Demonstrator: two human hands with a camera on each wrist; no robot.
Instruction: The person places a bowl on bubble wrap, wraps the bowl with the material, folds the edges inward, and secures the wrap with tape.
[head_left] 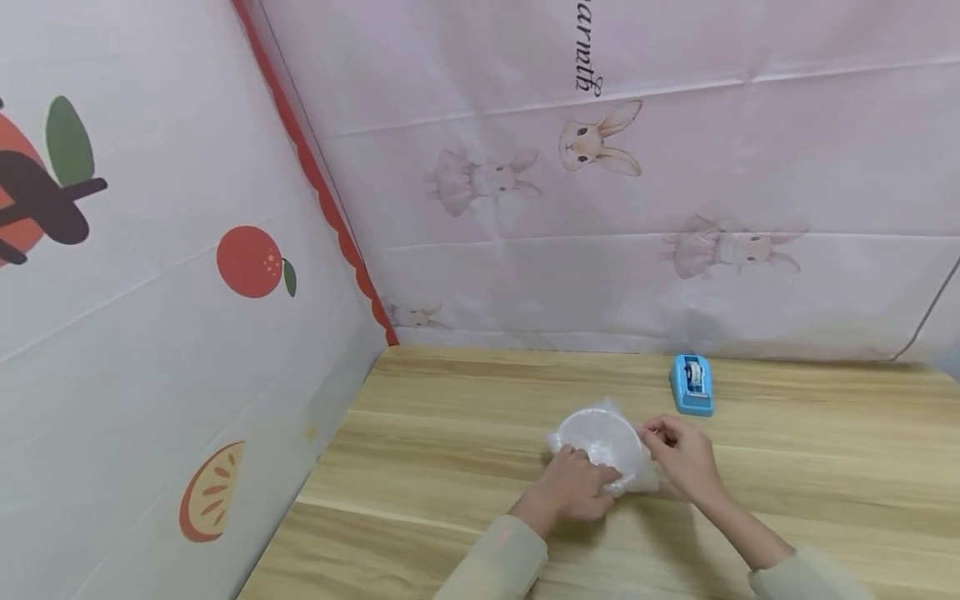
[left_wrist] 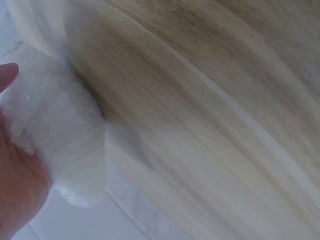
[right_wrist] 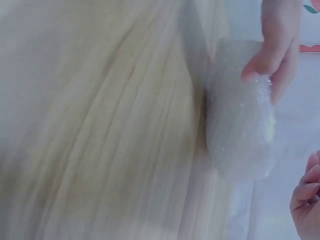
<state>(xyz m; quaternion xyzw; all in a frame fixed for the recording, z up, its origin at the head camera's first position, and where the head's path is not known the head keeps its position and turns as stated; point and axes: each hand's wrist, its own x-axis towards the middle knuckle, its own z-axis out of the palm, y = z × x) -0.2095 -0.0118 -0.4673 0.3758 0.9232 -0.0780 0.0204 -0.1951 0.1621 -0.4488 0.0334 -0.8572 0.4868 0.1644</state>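
Note:
A round white bowl-like object [head_left: 600,432], wrapped in clear, crinkled plastic that looks like bubble wrap, is near the front middle of the table. My left hand [head_left: 576,487] grips its near side, with fingers over the top. In the left wrist view the palm lies along the wrapped side [left_wrist: 65,125]. My right hand [head_left: 684,454] is at the right edge of the bundle, thumb and fingertips drawn together. In the right wrist view this right hand [right_wrist: 307,200] shows curled fingers apart from the bundle [right_wrist: 240,115]. Whether it pinches something thin and clear is not visible.
A blue tape dispenser [head_left: 692,385] with a roll in it stands behind the right hand, toward the back of the wooden table [head_left: 420,417]. A pink rabbit-print sheet [head_left: 525,275] hangs behind, and a white fruit-print sheet [head_left: 150,358] rises on the left.

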